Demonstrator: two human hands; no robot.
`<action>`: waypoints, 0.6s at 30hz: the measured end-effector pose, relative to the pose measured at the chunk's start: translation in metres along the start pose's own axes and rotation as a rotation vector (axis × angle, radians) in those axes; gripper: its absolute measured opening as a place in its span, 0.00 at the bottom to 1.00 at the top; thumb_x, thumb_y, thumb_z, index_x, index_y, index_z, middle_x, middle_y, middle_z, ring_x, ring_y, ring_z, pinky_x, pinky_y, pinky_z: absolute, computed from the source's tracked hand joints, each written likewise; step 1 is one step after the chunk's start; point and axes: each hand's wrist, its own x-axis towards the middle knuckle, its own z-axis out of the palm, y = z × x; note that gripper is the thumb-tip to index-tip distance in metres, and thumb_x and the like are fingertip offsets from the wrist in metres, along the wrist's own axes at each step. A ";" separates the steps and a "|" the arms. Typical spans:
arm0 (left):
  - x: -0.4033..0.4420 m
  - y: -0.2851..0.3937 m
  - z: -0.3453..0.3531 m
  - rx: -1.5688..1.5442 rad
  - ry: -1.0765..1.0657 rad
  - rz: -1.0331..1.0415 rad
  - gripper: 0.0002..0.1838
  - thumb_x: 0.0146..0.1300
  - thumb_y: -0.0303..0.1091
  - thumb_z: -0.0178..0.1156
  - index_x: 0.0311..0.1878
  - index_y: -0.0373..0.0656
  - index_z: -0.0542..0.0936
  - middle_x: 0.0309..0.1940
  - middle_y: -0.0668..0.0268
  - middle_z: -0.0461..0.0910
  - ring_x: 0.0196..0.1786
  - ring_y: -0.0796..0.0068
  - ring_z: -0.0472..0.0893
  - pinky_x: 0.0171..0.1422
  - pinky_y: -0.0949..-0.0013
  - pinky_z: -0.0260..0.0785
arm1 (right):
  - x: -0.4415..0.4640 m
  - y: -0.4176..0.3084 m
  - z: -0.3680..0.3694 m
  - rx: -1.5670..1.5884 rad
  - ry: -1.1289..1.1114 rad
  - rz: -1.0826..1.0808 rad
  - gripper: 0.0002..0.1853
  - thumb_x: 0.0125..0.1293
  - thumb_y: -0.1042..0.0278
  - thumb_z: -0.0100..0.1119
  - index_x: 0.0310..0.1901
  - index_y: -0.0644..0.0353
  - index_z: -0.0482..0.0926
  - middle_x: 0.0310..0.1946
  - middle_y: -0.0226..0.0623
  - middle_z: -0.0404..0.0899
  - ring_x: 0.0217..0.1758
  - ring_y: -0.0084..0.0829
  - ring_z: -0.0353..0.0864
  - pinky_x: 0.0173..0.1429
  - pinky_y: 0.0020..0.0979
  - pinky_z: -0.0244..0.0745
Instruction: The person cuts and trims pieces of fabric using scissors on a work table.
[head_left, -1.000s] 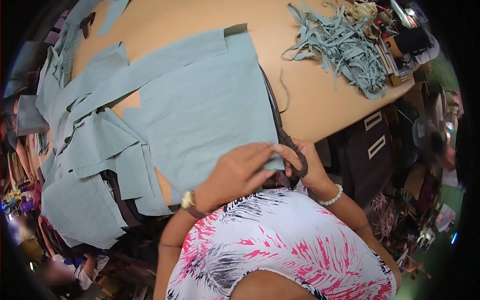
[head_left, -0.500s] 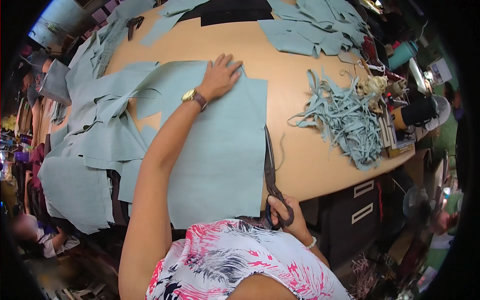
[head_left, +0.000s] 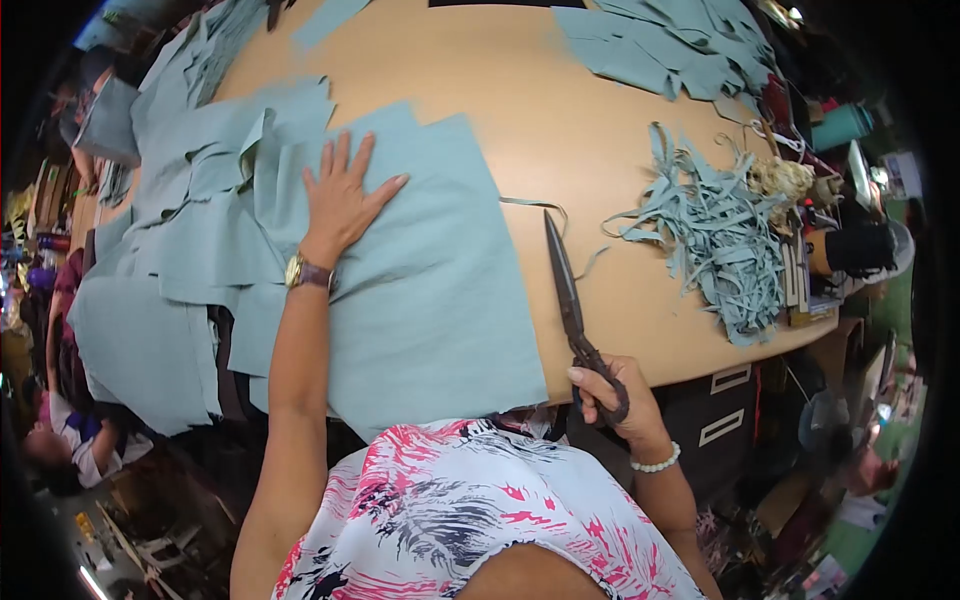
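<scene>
My left hand (head_left: 343, 195) lies flat with spread fingers on a pale blue-green piece of fabric (head_left: 430, 300), near its upper left part. The fabric's right edge runs slanted down the table towards my body. Just right of that edge, my right hand (head_left: 618, 395) grips the handles of large dark scissors (head_left: 570, 300). Their blades look closed and point away from me over bare wood, apart from the fabric. A narrow fabric strip (head_left: 540, 204) curls by the fabric's edge near the blade tip.
A tangled heap of fabric strips (head_left: 715, 245) lies to the right on the wooden table (head_left: 530, 130). More fabric pieces (head_left: 690, 50) are stacked at the far right, and crumpled fabric (head_left: 190, 250) covers the left side. Dark drawers (head_left: 700, 430) stand below the right edge.
My left hand has moved left and nearer to me, and the fabric under it has turned and shifted. The scissors have come away from the fabric's edge to the right.
</scene>
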 end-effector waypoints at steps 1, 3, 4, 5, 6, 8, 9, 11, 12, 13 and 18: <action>-0.011 -0.005 -0.002 0.018 0.004 -0.071 0.40 0.56 0.64 0.50 0.66 0.48 0.60 0.68 0.55 0.53 0.69 0.52 0.51 0.67 0.40 0.42 | 0.001 -0.003 -0.003 -0.037 0.000 0.006 0.12 0.59 0.64 0.61 0.25 0.63 0.73 0.12 0.26 0.69 0.12 0.15 0.67 0.17 0.16 0.60; -0.026 -0.011 -0.004 -0.045 0.042 -0.093 0.39 0.56 0.62 0.51 0.67 0.49 0.59 0.68 0.56 0.52 0.71 0.54 0.49 0.68 0.41 0.40 | 0.001 -0.005 -0.007 -0.103 0.001 0.020 0.12 0.58 0.65 0.61 0.25 0.64 0.73 0.13 0.27 0.69 0.12 0.15 0.67 0.17 0.17 0.60; -0.031 -0.012 -0.005 -0.079 0.065 -0.101 0.39 0.57 0.61 0.52 0.67 0.49 0.58 0.69 0.56 0.51 0.71 0.54 0.48 0.68 0.41 0.39 | 0.002 -0.005 -0.007 -0.118 -0.005 0.020 0.12 0.58 0.65 0.62 0.25 0.64 0.73 0.13 0.26 0.69 0.12 0.15 0.67 0.16 0.17 0.60; -0.034 -0.006 -0.010 -0.078 0.090 0.027 0.39 0.57 0.60 0.52 0.67 0.49 0.58 0.69 0.56 0.51 0.71 0.54 0.48 0.68 0.41 0.39 | 0.001 -0.003 -0.007 -0.133 -0.006 0.019 0.12 0.58 0.65 0.62 0.25 0.64 0.73 0.13 0.26 0.69 0.12 0.15 0.68 0.16 0.16 0.59; -0.035 0.007 -0.019 -0.081 0.115 0.155 0.39 0.56 0.59 0.53 0.67 0.48 0.59 0.69 0.57 0.52 0.71 0.54 0.48 0.68 0.41 0.40 | -0.002 -0.002 -0.007 -0.149 -0.003 0.020 0.12 0.57 0.66 0.62 0.25 0.64 0.73 0.12 0.26 0.69 0.12 0.15 0.68 0.16 0.16 0.59; -0.043 0.036 -0.027 -0.196 0.078 0.357 0.37 0.57 0.56 0.53 0.67 0.49 0.59 0.68 0.58 0.52 0.71 0.55 0.49 0.68 0.41 0.40 | -0.010 0.001 -0.007 -0.185 -0.018 0.027 0.12 0.56 0.67 0.64 0.24 0.64 0.73 0.13 0.25 0.69 0.13 0.15 0.68 0.17 0.16 0.60; -0.048 0.053 -0.030 -0.307 0.018 0.433 0.35 0.58 0.54 0.53 0.67 0.50 0.59 0.68 0.59 0.52 0.71 0.55 0.50 0.68 0.41 0.40 | -0.013 0.003 -0.006 -0.201 -0.027 0.028 0.12 0.56 0.68 0.64 0.24 0.64 0.73 0.13 0.25 0.69 0.13 0.15 0.68 0.17 0.16 0.60; -0.054 0.066 -0.026 -0.367 -0.064 0.492 0.32 0.60 0.51 0.52 0.66 0.52 0.60 0.68 0.60 0.53 0.70 0.56 0.51 0.68 0.41 0.40 | -0.021 0.013 -0.004 -0.250 -0.003 0.054 0.12 0.54 0.69 0.65 0.23 0.64 0.73 0.13 0.26 0.70 0.13 0.15 0.68 0.17 0.16 0.60; -0.057 0.070 -0.021 -0.317 -0.091 0.476 0.31 0.61 0.49 0.51 0.66 0.54 0.60 0.68 0.60 0.53 0.70 0.56 0.51 0.68 0.41 0.41 | -0.024 0.016 -0.004 -0.273 0.015 0.071 0.11 0.54 0.69 0.66 0.23 0.64 0.73 0.13 0.26 0.70 0.13 0.15 0.68 0.17 0.17 0.61; -0.062 0.074 -0.017 -0.268 -0.119 0.462 0.29 0.62 0.47 0.51 0.66 0.55 0.61 0.68 0.61 0.53 0.70 0.57 0.52 0.68 0.41 0.41 | -0.028 0.017 -0.002 -0.364 0.032 0.083 0.11 0.53 0.70 0.67 0.23 0.64 0.73 0.13 0.27 0.71 0.14 0.15 0.69 0.18 0.17 0.61; -0.080 0.081 -0.013 -0.253 -0.083 0.402 0.27 0.61 0.43 0.52 0.65 0.62 0.61 0.67 0.62 0.55 0.69 0.55 0.53 0.66 0.38 0.43 | -0.026 0.017 0.010 -0.268 0.019 0.108 0.13 0.52 0.67 0.67 0.24 0.65 0.73 0.12 0.28 0.71 0.14 0.16 0.68 0.18 0.17 0.60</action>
